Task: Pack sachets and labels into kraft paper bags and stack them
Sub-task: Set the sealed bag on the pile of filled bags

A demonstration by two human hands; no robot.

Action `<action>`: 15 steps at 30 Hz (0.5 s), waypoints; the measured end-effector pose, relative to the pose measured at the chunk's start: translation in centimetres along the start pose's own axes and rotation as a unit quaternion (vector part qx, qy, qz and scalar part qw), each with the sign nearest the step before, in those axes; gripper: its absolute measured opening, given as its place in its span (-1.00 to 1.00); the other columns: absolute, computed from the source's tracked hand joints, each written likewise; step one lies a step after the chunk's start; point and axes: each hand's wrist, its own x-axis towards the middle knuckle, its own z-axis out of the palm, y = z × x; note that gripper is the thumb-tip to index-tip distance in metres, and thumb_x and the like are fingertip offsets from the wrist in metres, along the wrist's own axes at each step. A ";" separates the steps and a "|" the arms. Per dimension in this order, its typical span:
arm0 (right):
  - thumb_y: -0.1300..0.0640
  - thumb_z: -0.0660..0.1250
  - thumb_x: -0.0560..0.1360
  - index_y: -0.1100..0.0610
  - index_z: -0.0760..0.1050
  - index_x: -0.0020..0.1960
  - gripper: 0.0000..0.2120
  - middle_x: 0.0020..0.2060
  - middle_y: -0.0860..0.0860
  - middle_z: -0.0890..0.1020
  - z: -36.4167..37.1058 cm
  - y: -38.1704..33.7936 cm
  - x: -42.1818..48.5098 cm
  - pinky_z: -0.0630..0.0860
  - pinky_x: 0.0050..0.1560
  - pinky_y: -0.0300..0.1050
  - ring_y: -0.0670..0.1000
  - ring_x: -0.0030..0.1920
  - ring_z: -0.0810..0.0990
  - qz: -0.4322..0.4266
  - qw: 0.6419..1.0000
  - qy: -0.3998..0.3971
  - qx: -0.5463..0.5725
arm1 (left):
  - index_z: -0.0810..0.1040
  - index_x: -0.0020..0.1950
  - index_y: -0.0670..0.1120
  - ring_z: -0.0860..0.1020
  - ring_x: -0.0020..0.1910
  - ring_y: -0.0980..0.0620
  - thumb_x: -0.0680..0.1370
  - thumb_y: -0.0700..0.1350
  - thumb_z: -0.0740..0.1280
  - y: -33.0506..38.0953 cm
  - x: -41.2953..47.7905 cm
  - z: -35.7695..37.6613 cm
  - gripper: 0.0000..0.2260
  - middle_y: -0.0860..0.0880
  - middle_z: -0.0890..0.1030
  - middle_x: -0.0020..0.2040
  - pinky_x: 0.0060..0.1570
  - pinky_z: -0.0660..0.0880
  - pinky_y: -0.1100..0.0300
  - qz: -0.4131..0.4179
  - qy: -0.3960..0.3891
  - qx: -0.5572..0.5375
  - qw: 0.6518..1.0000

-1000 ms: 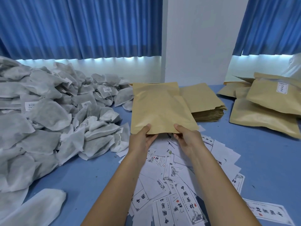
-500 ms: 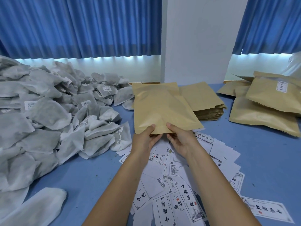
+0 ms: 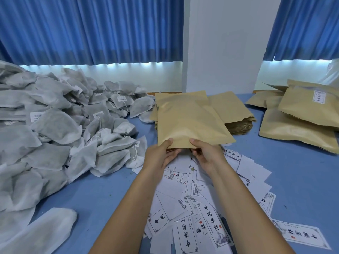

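Observation:
I hold one flat kraft paper bag (image 3: 189,121) by its near edge above the table's middle. My left hand (image 3: 161,154) pinches that edge with the thumb on top, and my right hand (image 3: 205,153) pinches it beside the left, thumb on top too. A big heap of grey-white sachets (image 3: 55,129) fills the left side. Printed paper labels (image 3: 198,208) lie scattered under my forearms. Behind the held bag lies a stack of empty kraft bags (image 3: 233,110). Filled kraft bags (image 3: 300,121) are piled at the right.
The table top is blue (image 3: 302,180). A loose white sachet (image 3: 42,233) lies at the near left corner. A white wall pillar (image 3: 220,52) and blue curtains (image 3: 91,30) stand behind the table.
Both hands have slid closer together along the bag's near edge, and the bag has shifted slightly to the right and tilted.

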 end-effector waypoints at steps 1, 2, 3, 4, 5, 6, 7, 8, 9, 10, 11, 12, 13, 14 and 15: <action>0.41 0.41 0.41 0.20 0.51 -0.15 -0.84 -0.23 0.07 0.60 -0.1 0.0 0.0 0.44 -0.40 -0.28 -0.02 -0.28 0.54 0.000 1.000 0.000 0.002 | 0.53 0.02 -0.30 0.67 -0.33 0.00 0.52 -0.21 0.39 0.2 0.1 -0.1 -0.83 -0.15 0.68 -0.27 -0.39 0.55 0.33 0.004 0.014 0.011 1.000; 0.40 0.42 0.41 0.20 0.51 -0.16 -0.85 -0.23 0.07 0.61 -0.1 0.0 0.0 0.47 -0.38 -0.28 -0.02 -0.27 0.55 0.003 1.000 -0.004 0.005 | 0.54 -0.01 -0.29 0.66 -0.37 0.02 0.52 -0.22 0.39 0.3 0.1 -0.2 -0.86 -0.14 0.67 -0.31 -0.41 0.54 0.35 0.009 0.024 0.021 0.999; 0.38 0.43 0.41 0.19 0.52 -0.16 -0.86 -0.23 0.06 0.62 -0.1 0.0 0.0 0.49 -0.35 -0.27 -0.02 -0.26 0.56 0.007 1.000 -0.012 0.009 | 0.54 -0.04 -0.28 0.65 -0.40 0.03 0.52 -0.24 0.39 0.4 0.1 -0.1 -0.89 -0.13 0.66 -0.33 -0.42 0.53 0.35 0.016 0.028 0.029 0.999; 0.35 0.45 0.41 0.19 0.54 -0.14 -0.87 -0.21 0.06 0.64 -0.1 0.2 -0.1 0.51 -0.31 -0.25 -0.02 -0.24 0.58 0.011 1.000 -0.023 0.008 | 0.54 -0.06 -0.28 0.64 -0.42 0.03 0.52 -0.25 0.38 0.3 0.0 0.1 -0.91 -0.14 0.66 -0.33 -0.43 0.53 0.36 0.023 0.027 0.037 0.999; 0.33 0.47 0.40 0.18 0.55 -0.12 -0.87 -0.19 0.05 0.66 0.1 0.3 -0.2 0.52 -0.27 -0.23 -0.02 -0.22 0.60 0.015 0.999 -0.035 0.002 | 0.55 -0.07 -0.28 0.63 -0.43 0.04 0.52 -0.26 0.37 0.2 -0.1 0.3 -0.93 -0.14 0.65 -0.32 -0.43 0.53 0.36 0.030 0.021 0.047 0.998; 0.31 0.48 0.39 0.19 0.57 -0.10 -0.86 -0.18 0.06 0.67 0.2 0.6 -0.4 0.52 -0.23 -0.22 -0.01 -0.22 0.61 0.019 0.999 -0.047 -0.010 | 0.56 -0.09 -0.27 0.62 -0.44 0.04 0.52 -0.27 0.36 -0.1 -0.3 0.5 -0.94 -0.13 0.65 -0.32 -0.43 0.52 0.36 0.037 0.011 0.059 0.998; 0.31 0.49 0.38 0.22 0.58 -0.09 -0.86 -0.19 0.08 0.67 0.4 0.8 -0.5 0.51 -0.22 -0.21 0.00 -0.26 0.61 0.021 0.998 -0.053 -0.025 | 0.57 -0.11 -0.25 0.62 -0.45 0.05 0.53 -0.27 0.36 -0.3 -0.5 0.7 -0.94 -0.11 0.66 -0.34 -0.43 0.51 0.37 0.044 0.002 0.074 0.996; 0.31 0.49 0.37 0.26 0.58 -0.11 -0.87 -0.22 0.11 0.65 0.4 0.9 -0.6 0.49 -0.24 -0.22 0.01 -0.31 0.58 0.020 0.998 -0.051 -0.039 | 0.58 -0.14 -0.22 0.61 -0.46 0.07 0.53 -0.25 0.36 -0.5 -0.6 0.8 -0.93 -0.10 0.66 -0.36 -0.44 0.50 0.36 0.052 -0.002 0.096 0.994; 0.33 0.49 0.37 0.29 0.57 -0.13 -0.87 -0.26 0.13 0.63 0.5 0.9 -0.6 0.46 -0.29 -0.23 0.01 -0.37 0.54 0.017 0.998 -0.043 -0.049 | 0.58 -0.17 -0.19 0.60 -0.47 0.08 0.53 -0.23 0.36 -0.7 -0.6 0.9 -0.91 -0.10 0.66 -0.37 -0.45 0.49 0.35 0.061 0.000 0.124 0.990; 0.34 0.48 0.37 0.29 0.56 -0.15 -0.88 -0.30 0.12 0.60 0.5 0.9 -0.6 0.43 -0.35 -0.24 0.00 -0.43 0.51 0.013 0.998 -0.035 -0.054 | 0.58 -0.19 -0.17 0.58 -0.48 0.08 0.53 -0.19 0.35 -0.8 -0.6 0.9 -0.89 -0.11 0.65 -0.38 -0.45 0.48 0.33 0.068 0.002 0.151 0.986; 0.35 0.48 0.37 0.28 0.55 -0.16 -0.88 -0.35 0.11 0.58 0.5 1.0 -0.6 0.40 -0.40 -0.24 -0.02 -0.49 0.48 0.010 0.998 -0.029 -0.056 | 0.58 -0.19 -0.16 0.56 -0.48 0.06 0.53 -0.17 0.35 -0.9 -0.7 0.9 -0.88 -0.13 0.65 -0.38 -0.43 0.47 0.29 0.072 0.004 0.173 0.982; 0.35 0.48 0.37 0.26 0.54 -0.16 -0.88 -0.38 0.09 0.56 0.5 1.0 -0.5 0.38 -0.44 -0.24 -0.04 -0.53 0.45 0.009 0.998 -0.023 -0.059 | 0.59 -0.18 -0.16 0.56 -0.45 0.03 0.53 -0.15 0.35 -0.9 -0.7 0.9 -0.88 -0.15 0.65 -0.37 -0.38 0.46 0.24 0.074 0.005 0.184 0.980; 0.33 0.48 0.37 0.25 0.53 -0.17 -0.87 -0.41 0.07 0.55 0.5 1.0 -0.5 0.38 -0.45 -0.24 -0.06 -0.56 0.44 0.008 0.998 -0.019 -0.065 | 0.60 -0.15 -0.18 0.56 -0.42 0.00 0.53 -0.15 0.35 -0.9 -0.7 1.0 -0.88 -0.16 0.66 -0.36 -0.35 0.45 0.22 0.077 0.006 0.188 0.979; 0.32 0.48 0.38 0.23 0.54 -0.17 -0.88 -0.40 0.06 0.57 0.5 1.0 -0.6 0.39 -0.43 -0.24 -0.06 -0.54 0.45 0.008 0.997 -0.023 -0.071 | 0.60 -0.12 -0.20 0.57 -0.41 -0.02 0.53 -0.15 0.35 -0.9 -0.7 1.0 -0.88 -0.17 0.66 -0.35 -0.34 0.45 0.21 0.080 0.009 0.188 0.979; 0.31 0.47 0.39 0.22 0.55 -0.14 -0.88 -0.35 0.06 0.60 0.4 0.8 -0.6 0.42 -0.39 -0.25 -0.06 -0.48 0.50 0.009 0.997 -0.036 -0.068 | 0.60 -0.09 -0.23 0.58 -0.41 -0.02 0.53 -0.16 0.35 -0.7 -0.6 0.9 -0.87 -0.18 0.66 -0.34 -0.35 0.46 0.21 0.082 0.013 0.187 0.979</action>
